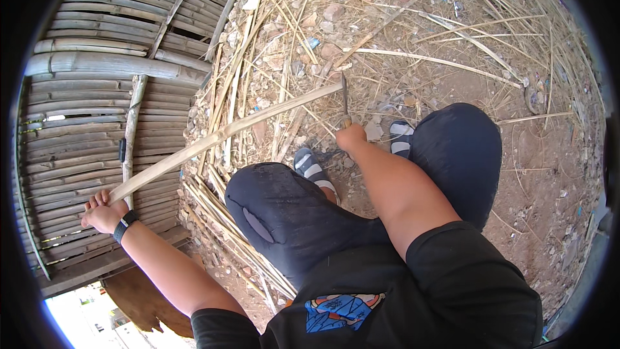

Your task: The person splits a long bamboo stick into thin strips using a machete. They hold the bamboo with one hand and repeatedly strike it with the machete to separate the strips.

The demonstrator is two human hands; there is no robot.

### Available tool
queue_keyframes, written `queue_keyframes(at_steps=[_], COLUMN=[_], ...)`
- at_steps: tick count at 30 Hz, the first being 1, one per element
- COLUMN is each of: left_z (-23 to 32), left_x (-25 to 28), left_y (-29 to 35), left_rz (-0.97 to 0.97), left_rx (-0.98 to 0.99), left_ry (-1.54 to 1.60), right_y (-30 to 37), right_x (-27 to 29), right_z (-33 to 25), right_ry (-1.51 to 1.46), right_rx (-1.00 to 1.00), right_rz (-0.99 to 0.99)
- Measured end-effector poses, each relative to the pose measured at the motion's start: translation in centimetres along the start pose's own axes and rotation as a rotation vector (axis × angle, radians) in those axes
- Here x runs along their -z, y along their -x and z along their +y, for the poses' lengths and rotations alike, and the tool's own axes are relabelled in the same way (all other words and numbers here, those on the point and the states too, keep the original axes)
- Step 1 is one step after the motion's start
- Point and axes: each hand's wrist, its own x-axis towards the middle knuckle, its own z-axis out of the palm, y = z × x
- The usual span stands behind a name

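Note:
A long pale bamboo strip [223,134] slants across the view from lower left to upper middle. My left hand [103,212], with a dark band at the wrist, is closed round its lower left end. In front of my knees, my right hand [351,139] grips the wooden handle of a knife [345,94]. The dark, narrow blade points away from me and meets the far end of the strip. Whether the blade has entered the bamboo is too small to tell. My right fist hides most of the handle.
A bamboo slat wall [97,136] stands at the left, with a pole [134,129] across it. Split bamboo strips [239,84] lie along its foot, and more strips [478,45] lie at the far right. The dirt ground [529,187] carries stones and litter. My sandalled feet [313,167] are below the knife.

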Motion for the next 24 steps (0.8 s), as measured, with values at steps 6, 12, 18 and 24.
queue_keyframes(at_steps=[6, 12, 18, 24], left_z=[1.0, 4.9, 4.3, 4.3], left_x=[0.1, 1.5, 2.4, 2.8], left_y=[0.0, -4.5, -5.5, -6.8], left_rz=[0.013, -0.035, -0.012, -0.051], left_rx=[-0.022, -0.06, -0.076, -0.11], left_ry=[-0.013, -0.051, -0.141, -0.118], right_y=[3.1, 2.5, 1.3, -0.2], right_x=[0.4, 0.9, -0.4, -1.3], right_z=[-1.5, 0.5, 1.0, 2.0], right_ry=[0.116, 0.471, 0.308, -0.168], right_rx=[0.484, 0.445, 0.13, -0.041], right_rz=[-0.157, -0.141, -0.139, -0.397])
